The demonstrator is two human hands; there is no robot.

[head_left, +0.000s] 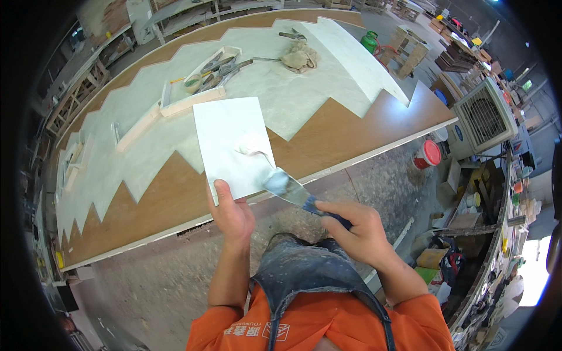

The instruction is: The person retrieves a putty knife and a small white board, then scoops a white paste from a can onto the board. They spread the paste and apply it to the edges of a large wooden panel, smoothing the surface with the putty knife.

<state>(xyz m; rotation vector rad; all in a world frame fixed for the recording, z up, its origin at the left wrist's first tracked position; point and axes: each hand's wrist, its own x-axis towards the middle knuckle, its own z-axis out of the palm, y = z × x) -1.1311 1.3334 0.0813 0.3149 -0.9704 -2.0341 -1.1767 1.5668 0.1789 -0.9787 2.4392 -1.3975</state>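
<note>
the left hand (231, 213) is gripping the near edge of a white board (231, 143) over the bench (328, 137). the right hand (357, 228) is clenching a putty knife (287, 187), blade touching the filler dab (254, 146). judgement: keeping the blade low and pressure even is giving a clean scoop.

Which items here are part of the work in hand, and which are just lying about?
In use: left hand, white board, filler blob, right hand, putty knife.
Lying about: rag, tool tray, red bucket, fan.
</note>
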